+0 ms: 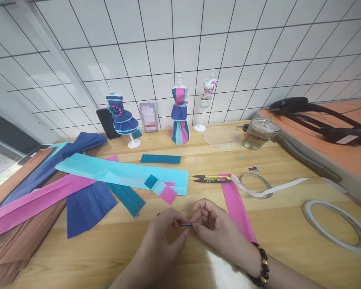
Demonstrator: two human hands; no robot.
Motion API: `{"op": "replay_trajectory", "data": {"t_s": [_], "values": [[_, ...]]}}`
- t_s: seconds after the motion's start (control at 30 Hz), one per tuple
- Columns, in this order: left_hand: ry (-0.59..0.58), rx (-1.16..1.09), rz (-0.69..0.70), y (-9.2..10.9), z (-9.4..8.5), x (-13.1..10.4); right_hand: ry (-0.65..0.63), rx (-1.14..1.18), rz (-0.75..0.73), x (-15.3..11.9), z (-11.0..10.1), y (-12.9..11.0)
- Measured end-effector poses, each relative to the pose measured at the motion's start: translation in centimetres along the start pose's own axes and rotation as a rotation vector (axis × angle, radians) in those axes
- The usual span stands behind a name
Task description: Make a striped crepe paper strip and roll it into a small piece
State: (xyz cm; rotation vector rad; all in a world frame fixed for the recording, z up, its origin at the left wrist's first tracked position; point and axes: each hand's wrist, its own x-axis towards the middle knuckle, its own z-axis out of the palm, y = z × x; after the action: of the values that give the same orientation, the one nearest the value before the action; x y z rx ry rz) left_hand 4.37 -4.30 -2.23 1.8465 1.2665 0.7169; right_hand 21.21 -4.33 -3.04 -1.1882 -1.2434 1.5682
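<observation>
Between the fingertips of my left hand and my right hand is a thin rolled strip of blue and pink paper. Both hands pinch it, one at each end, above the table's near middle. A beaded bracelet circles my right wrist. Just beyond the hands lie small teal, light blue and pink paper pieces, partly over a long light blue strip. Yellow-handled thread snips rest on the end of a pink strip, which runs down behind my right forearm.
Overlapping brown, blue and pink crepe strips cover the left side. Small dress forms stand along the tiled wall, near a phone. Rolls of white tape, a lidded cup of liquid and a black-strapped item are at right.
</observation>
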Motion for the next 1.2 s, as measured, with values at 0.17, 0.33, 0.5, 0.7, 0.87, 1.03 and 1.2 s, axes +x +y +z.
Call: {"op": "replay_trajectory", "data": {"t_s": [0.17,0.33,0.5,0.7,0.87,1.03,1.2], "values": [[-0.012,-0.059,-0.05,0.1,0.2,0.1,-0.019,0.019,-0.016,-0.1,0.2,0.4],[-0.011,0.038,-0.035,0.2,0.1,0.0,-0.036,0.017,-0.035,-0.2,0.2,0.6],[-0.024,0.126,0.08,0.0,-0.2,0.0,-0.044,0.038,-0.015,-0.2,0.1,0.3],[-0.029,0.257,0.303,-1.0,0.0,0.0,-0.046,0.067,0.026,-0.1,0.0,0.2],[-0.021,0.294,0.39,-0.9,-0.2,0.1,-0.062,0.096,0.047,0.1,-0.1,0.2],[-0.024,0.294,0.379,-0.5,-0.3,0.0,-0.081,0.091,0.053,0.0,-0.2,0.0],[-0.028,0.301,0.415,-0.6,-0.1,0.0,-0.075,0.043,0.057,-0.1,-0.4,-0.1]]}}
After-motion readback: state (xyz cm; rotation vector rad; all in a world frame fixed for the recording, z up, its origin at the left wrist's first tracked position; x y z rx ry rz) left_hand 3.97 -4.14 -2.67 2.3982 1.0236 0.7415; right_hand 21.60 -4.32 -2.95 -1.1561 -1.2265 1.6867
